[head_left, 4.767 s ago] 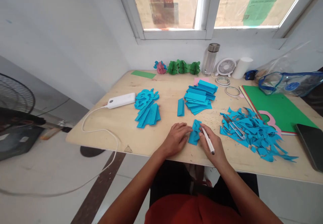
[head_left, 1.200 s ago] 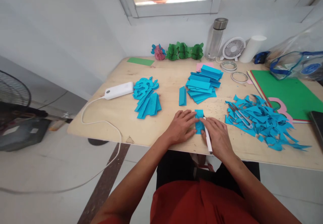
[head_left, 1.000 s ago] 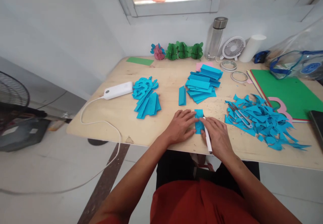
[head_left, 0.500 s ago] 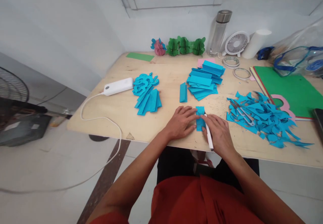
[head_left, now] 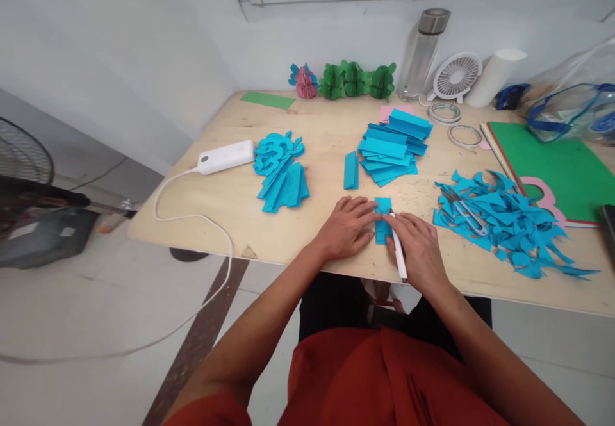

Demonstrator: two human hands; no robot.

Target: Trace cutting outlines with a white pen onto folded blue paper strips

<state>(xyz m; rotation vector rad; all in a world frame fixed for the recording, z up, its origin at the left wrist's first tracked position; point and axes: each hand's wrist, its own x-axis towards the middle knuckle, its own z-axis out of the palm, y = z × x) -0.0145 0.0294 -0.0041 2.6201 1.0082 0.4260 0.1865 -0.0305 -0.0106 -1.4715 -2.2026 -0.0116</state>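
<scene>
1. Head view: here is the right hand (head_left: 417,250) at the near edge of the table (head_left: 216,214), thumb and fingers pinching a white pen (head_left: 398,251), its dark lower end slanting toward the body.
2. Beside it, the left hand (head_left: 344,229) lies palm down, fingers a little spread, the foremost fingertips on a blue paper slip (head_left: 382,230).
3. Hard to make out now: the fingers cover part of the slip's edges, and whether the pen's upper tip actually meets the paper cannot be told.
4. And the slip itself, flat on the table between the two hands: a narrow upright oblong, bright blue, with faint lines too small to read.
5. Over to the right, blue scraps (head_left: 514,221) lie in a tangle, a slim tool (head_left: 466,214) on top.
6. Farther on, one folded piece (head_left: 351,171) rests just beside a fanned stack of blue strips (head_left: 384,147).
7. At the wall, green paper figures (head_left: 355,81) stand near a clear bottle (head_left: 425,54).
</scene>
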